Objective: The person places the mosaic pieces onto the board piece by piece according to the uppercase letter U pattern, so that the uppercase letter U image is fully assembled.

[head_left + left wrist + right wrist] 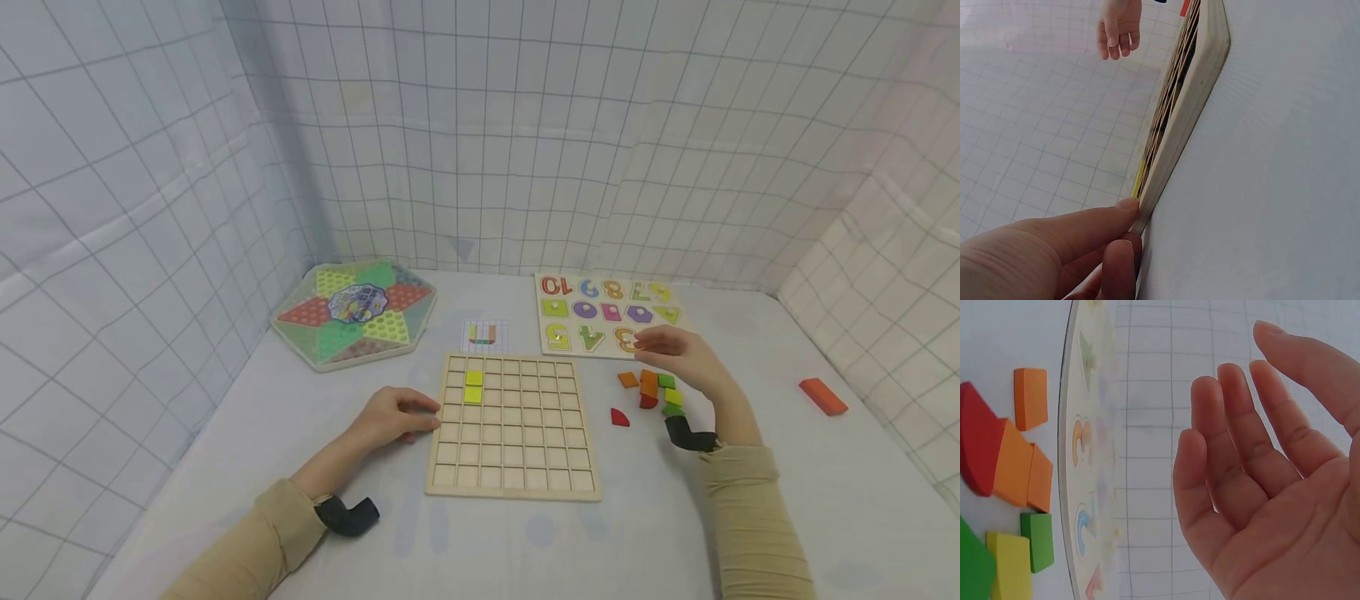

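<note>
A wooden grid board (pixel 534 433) lies in front of me, with two yellow square tiles (pixel 474 378) in neighbouring cells near its top left. At the board's left edge, my left hand (pixel 390 415) pinches the rim; the left wrist view shows the fingertips (pixel 1127 204) against it. My right hand (pixel 678 354) hovers over the right side, fingers relaxed and nothing in the palm. Close below it lie loose blocks: an orange one (pixel 628 380), a green one (pixel 666 381), a yellow one (pixel 674 397) and a red quarter-circle (pixel 619 417), among others.
Behind the grid board lies a small printed card (pixel 484 335) with a coloured figure. A hexagonal star-patterned game board (pixel 356 304) is at back left, a number-and-shape peg puzzle (pixel 577 310) at back right. One red-orange block (pixel 823 397) sits far right. Grid-patterned cloth walls surround the table.
</note>
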`<state>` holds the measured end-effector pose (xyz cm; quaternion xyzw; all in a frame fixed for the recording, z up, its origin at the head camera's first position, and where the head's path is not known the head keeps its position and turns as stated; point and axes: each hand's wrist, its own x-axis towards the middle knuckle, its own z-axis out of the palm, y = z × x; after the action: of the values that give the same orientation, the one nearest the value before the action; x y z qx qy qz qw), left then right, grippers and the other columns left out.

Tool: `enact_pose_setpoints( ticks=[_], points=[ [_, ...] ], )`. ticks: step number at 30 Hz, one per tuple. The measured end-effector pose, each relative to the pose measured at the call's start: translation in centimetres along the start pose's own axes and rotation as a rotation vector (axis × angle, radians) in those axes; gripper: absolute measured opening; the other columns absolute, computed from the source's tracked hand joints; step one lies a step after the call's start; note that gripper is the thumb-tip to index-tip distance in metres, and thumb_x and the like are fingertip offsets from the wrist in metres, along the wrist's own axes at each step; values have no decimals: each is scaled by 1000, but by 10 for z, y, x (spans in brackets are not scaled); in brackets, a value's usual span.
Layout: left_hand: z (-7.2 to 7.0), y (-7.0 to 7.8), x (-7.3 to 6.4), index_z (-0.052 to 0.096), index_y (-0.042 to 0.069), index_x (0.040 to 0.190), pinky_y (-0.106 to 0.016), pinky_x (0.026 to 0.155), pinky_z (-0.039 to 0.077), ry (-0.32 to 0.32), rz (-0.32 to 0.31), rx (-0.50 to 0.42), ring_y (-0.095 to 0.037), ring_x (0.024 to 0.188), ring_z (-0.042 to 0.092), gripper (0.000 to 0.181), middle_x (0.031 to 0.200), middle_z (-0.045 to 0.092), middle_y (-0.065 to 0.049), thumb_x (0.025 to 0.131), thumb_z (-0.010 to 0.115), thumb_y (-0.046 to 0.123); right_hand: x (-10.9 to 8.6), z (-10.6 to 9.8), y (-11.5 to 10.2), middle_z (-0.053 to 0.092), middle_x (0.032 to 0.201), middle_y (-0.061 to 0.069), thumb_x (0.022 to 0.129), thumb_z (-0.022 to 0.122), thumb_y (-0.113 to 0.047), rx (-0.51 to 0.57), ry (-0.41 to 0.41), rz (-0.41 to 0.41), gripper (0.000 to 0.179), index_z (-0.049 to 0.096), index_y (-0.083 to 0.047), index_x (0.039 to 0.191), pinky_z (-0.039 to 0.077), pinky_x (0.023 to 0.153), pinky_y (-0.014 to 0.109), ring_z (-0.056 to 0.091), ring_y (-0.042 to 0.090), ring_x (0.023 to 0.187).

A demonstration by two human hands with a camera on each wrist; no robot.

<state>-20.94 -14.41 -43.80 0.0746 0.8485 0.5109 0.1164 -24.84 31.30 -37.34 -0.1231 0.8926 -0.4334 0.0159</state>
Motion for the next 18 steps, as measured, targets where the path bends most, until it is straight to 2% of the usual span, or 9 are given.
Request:
enact_pose_setpoints(
  ticks=[7, 12, 18],
  points=[
    [0, 1, -1, 72, 6, 99, -30, 54, 50, -3, 8, -5, -13, 61, 59, 27, 78, 68, -2, 76, 78, 20, -8, -9, 15, 59, 120, 15, 89, 65, -36, -32, 22, 52, 47, 57, -3, 121, 44, 92, 40, 57, 16, 103],
    [0, 1, -1, 72, 6, 99, -30, 54, 50, -6, 10, -8, -13, 60, 58, 28, 78, 68, -2, 76, 79, 20, -13, -14, 23, 58, 120, 17, 89, 65, -34, -33, 33, 47, 47, 56, -1, 122, 44, 93, 40, 57, 6, 99],
    [0, -1, 0, 72, 6, 99, -30, 53, 49, -4, 10, -8, -14, 59, 58, 28, 77, 68, -2, 76, 79, 21, -18, -18, 29, 58, 121, 18, 89, 66, -34, -20, 49, 82, 51, 55, 0, 125, 42, 94, 36, 55, -3, 96]
  ],
)
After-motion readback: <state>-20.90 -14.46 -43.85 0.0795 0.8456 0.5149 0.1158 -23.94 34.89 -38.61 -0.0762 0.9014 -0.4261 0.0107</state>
